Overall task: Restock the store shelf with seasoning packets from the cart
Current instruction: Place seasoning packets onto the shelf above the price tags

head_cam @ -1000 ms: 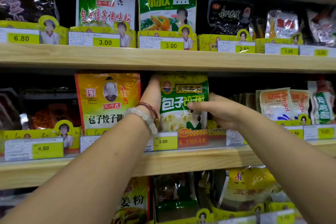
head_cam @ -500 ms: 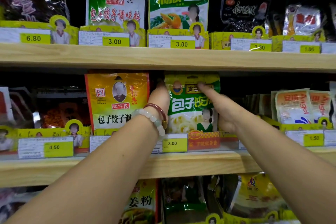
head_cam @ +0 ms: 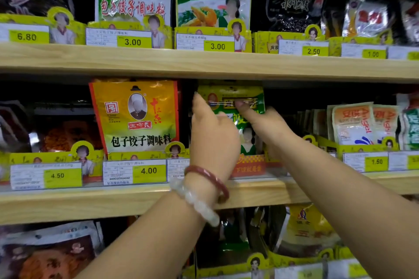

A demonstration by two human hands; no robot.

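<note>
Now pushed further back on the middle shelf point(head_cam: 140, 201) than a moment ago: green seasoning packet point(head_cam: 240, 97), upright, just right of the yellow packet point(head_cam: 136, 115). Right hand point(head_cam: 269, 129) with index finger extended, pressing the packet's upper front. Left hand point(head_cam: 213, 138) against its left edge, fingers loosely curled, grip impossible to tell. Red bangle point(head_cam: 210, 179) and pale bead bracelet point(head_cam: 195, 204) on the left wrist

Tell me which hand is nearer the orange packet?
The left hand, beside the orange packet without touching it. The right hand is further off, fingertip on the green packet.
</note>
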